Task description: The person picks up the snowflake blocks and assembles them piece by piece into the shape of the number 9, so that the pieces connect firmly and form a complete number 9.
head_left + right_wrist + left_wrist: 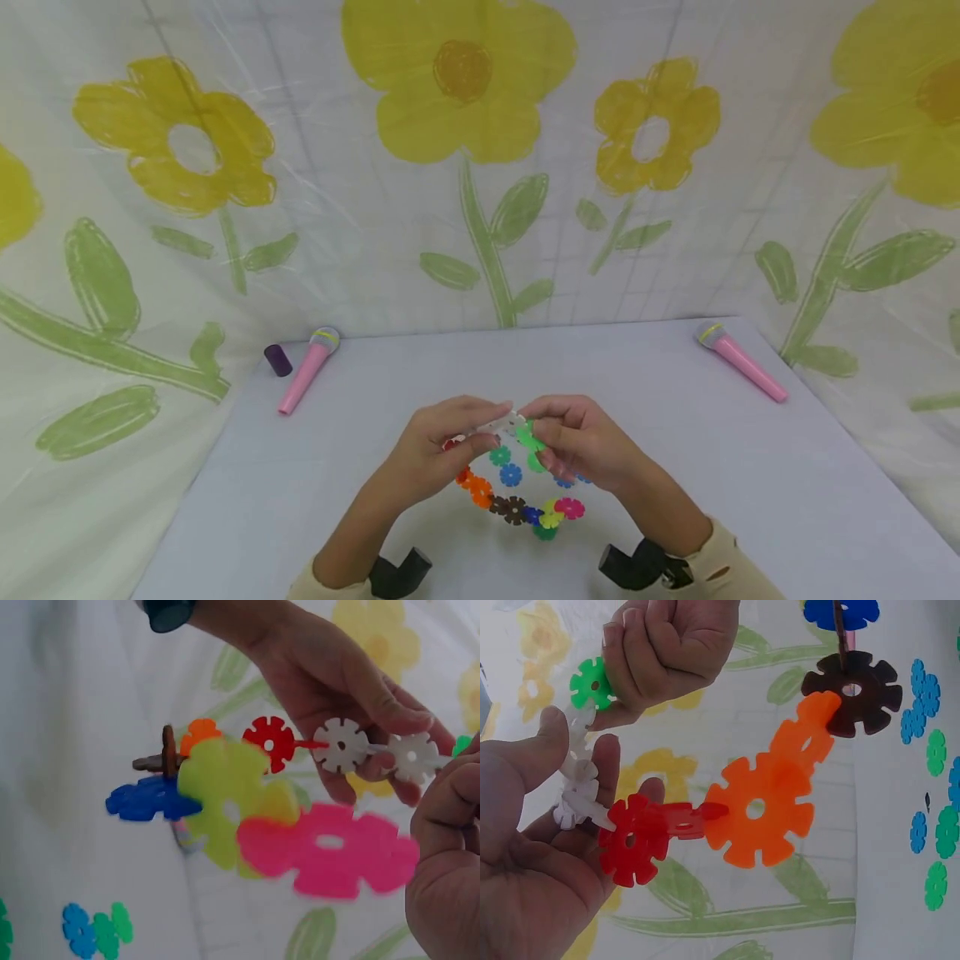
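Observation:
A chain of notched plastic snowflake discs hangs between both hands above the table. My left hand holds its white discs between thumb and fingers. At the chain's end, my right hand pinches a green disc, which meets a white one. From the white part the chain runs through red discs, orange discs, brown discs, blue discs and yellow discs to a pink disc. The right fingertips are partly hidden in the right wrist view.
Loose blue discs and green discs lie on the white table below the hands. One pink toy microphone lies back left beside a dark purple cylinder; another pink microphone lies back right. A flowered curtain hangs behind.

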`<state>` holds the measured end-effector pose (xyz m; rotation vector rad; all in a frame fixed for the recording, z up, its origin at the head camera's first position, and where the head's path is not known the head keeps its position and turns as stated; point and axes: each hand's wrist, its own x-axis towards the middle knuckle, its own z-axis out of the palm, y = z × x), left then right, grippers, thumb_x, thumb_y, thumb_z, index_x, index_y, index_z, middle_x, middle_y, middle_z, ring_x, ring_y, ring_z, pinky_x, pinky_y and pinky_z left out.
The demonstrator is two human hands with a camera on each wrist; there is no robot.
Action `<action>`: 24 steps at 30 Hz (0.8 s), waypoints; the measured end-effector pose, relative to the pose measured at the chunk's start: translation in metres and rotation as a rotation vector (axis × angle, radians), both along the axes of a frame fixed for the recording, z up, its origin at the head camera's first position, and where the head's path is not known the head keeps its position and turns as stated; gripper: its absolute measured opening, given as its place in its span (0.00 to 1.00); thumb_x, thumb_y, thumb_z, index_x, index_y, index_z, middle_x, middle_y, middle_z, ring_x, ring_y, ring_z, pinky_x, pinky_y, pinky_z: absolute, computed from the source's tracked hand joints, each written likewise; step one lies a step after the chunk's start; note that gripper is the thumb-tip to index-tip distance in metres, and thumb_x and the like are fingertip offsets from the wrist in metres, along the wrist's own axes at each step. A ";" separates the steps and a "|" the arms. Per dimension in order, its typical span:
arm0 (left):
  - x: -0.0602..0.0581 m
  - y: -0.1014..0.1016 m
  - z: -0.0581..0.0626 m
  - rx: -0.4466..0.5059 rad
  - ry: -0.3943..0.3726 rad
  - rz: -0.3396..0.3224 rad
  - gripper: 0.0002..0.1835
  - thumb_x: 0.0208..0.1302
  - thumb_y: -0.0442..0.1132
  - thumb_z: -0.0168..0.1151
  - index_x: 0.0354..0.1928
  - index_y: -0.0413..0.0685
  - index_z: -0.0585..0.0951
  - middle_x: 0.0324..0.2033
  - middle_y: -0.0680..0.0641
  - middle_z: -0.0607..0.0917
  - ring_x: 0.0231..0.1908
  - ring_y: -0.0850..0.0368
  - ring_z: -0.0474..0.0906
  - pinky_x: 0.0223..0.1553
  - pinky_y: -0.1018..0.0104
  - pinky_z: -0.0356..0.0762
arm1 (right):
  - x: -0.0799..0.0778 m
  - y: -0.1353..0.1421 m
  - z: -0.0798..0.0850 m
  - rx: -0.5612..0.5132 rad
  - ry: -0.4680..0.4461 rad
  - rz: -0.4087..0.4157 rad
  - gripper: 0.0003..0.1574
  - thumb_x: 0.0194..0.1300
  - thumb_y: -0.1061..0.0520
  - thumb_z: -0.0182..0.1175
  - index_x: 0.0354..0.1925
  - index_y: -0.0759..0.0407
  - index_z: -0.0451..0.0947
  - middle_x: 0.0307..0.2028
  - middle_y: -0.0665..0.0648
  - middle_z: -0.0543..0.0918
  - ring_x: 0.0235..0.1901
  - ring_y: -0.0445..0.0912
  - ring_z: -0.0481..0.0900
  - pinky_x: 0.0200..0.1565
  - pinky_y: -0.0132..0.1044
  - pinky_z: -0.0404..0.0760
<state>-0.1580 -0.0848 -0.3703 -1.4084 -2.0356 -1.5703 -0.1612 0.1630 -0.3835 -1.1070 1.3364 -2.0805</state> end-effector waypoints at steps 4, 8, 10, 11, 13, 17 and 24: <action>0.002 -0.001 0.000 -0.024 -0.003 0.043 0.21 0.64 0.27 0.66 0.60 0.40 0.81 0.50 0.44 0.85 0.42 0.52 0.82 0.38 0.61 0.85 | 0.001 -0.001 0.001 0.039 0.005 -0.042 0.18 0.78 0.66 0.44 0.56 0.57 0.76 0.24 0.52 0.76 0.19 0.42 0.69 0.24 0.25 0.74; 0.003 -0.003 -0.002 -0.107 -0.088 0.113 0.19 0.68 0.32 0.65 0.60 0.47 0.79 0.52 0.50 0.84 0.46 0.57 0.80 0.43 0.62 0.83 | 0.002 -0.001 0.003 0.117 -0.007 -0.108 0.12 0.78 0.65 0.45 0.55 0.59 0.69 0.22 0.55 0.73 0.19 0.45 0.68 0.23 0.26 0.73; 0.003 -0.003 -0.003 -0.162 -0.158 0.116 0.19 0.70 0.35 0.63 0.61 0.50 0.76 0.55 0.52 0.81 0.50 0.57 0.78 0.49 0.61 0.81 | 0.001 0.000 0.004 0.163 -0.029 -0.133 0.10 0.79 0.64 0.46 0.55 0.60 0.68 0.22 0.55 0.73 0.19 0.45 0.67 0.23 0.26 0.72; 0.004 -0.002 -0.004 -0.188 -0.192 0.109 0.19 0.71 0.36 0.61 0.62 0.50 0.75 0.57 0.53 0.80 0.52 0.57 0.76 0.52 0.60 0.80 | 0.001 0.000 0.004 0.183 -0.035 -0.141 0.10 0.79 0.64 0.46 0.55 0.60 0.68 0.22 0.55 0.73 0.20 0.45 0.67 0.24 0.27 0.73; 0.003 -0.001 -0.005 -0.229 -0.241 0.091 0.20 0.72 0.37 0.59 0.64 0.49 0.73 0.58 0.53 0.78 0.54 0.55 0.74 0.55 0.57 0.77 | -0.002 0.003 0.002 0.225 -0.052 -0.157 0.11 0.79 0.63 0.45 0.55 0.60 0.68 0.23 0.55 0.74 0.20 0.45 0.68 0.25 0.28 0.73; 0.002 -0.003 -0.006 -0.273 -0.286 0.125 0.21 0.72 0.39 0.59 0.65 0.48 0.73 0.58 0.52 0.76 0.55 0.54 0.72 0.56 0.55 0.75 | -0.007 0.014 -0.005 0.307 0.021 -0.230 0.13 0.79 0.63 0.44 0.57 0.61 0.69 0.26 0.60 0.75 0.22 0.48 0.70 0.26 0.30 0.77; -0.005 -0.020 -0.002 -0.271 -0.385 0.282 0.18 0.68 0.44 0.66 0.59 0.60 0.81 0.47 0.56 0.79 0.46 0.55 0.74 0.46 0.56 0.79 | -0.020 0.043 -0.020 0.703 0.296 -0.421 0.07 0.74 0.63 0.56 0.47 0.59 0.79 0.32 0.59 0.82 0.27 0.48 0.77 0.30 0.36 0.81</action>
